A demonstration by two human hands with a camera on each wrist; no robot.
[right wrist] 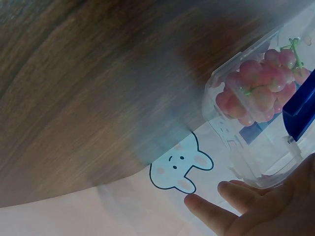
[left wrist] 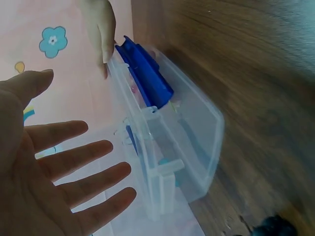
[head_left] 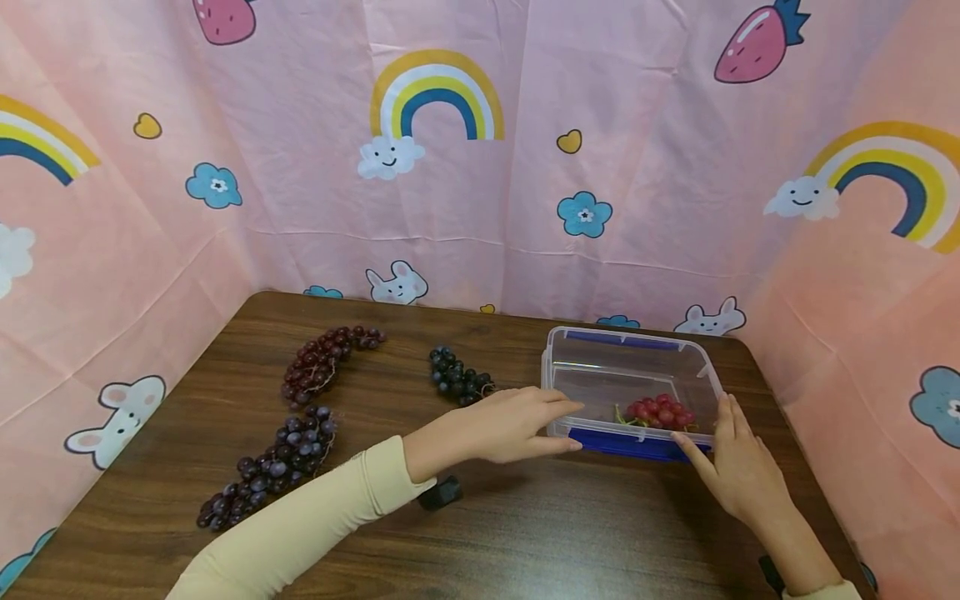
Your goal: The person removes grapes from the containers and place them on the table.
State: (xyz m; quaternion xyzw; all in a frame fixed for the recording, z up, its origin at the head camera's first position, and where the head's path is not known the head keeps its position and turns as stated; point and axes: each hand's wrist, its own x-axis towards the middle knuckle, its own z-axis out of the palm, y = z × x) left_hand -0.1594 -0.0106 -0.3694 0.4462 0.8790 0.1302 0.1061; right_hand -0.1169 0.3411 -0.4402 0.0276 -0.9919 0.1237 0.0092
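A clear plastic box with blue latches stands at the right of the table, without a lid on top. Inside it lies a small bunch of red grapes, seen close up through the wall in the right wrist view. My left hand reaches to the box's left front corner, fingers straight; the left wrist view shows the palm spread and bare beside the wall. At the right front corner is my right hand, its thumb at the front rim and its extended fingers along the right side.
Dark grapes lie behind my left forearm. Further left are a reddish bunch and a long purple bunch. Printed cloth hangs around the back and sides of the wooden table.
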